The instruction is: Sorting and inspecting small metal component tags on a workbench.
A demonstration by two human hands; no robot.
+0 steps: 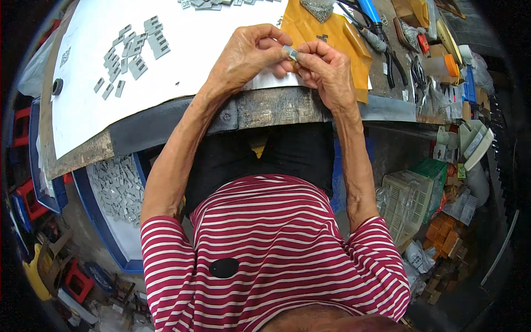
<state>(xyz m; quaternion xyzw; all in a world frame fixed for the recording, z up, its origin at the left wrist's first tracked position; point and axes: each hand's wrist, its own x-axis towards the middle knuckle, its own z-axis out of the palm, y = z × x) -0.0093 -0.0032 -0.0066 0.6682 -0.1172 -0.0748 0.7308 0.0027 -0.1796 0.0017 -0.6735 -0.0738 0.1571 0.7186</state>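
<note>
Above the near edge of the workbench, a small grey rectangular part (290,53) is pinched between my two hands. My left hand (251,55) grips its left end between thumb and fingers. From the other side my right hand (327,69) holds it, thumb and forefinger pressed together at its right end. Both hands are closed, with the remaining fingers curled. Similar grey parts (138,66) lie in a loose cluster on white paper (182,33) to the left. Beneath the right hand, yellow-brown paper (354,52) carries a few tiny dark pieces (322,38) and a heap of small metal bits (317,8).
More grey parts (207,4) lie at the far edge. A black ring (57,86) sits at the paper's left. Black-handled pliers (395,69) and a blue-handled tool (369,10) lie on the right. Below left, a blue tray (105,218) holds many grey parts. Plastic baskets (406,193) stand below right.
</note>
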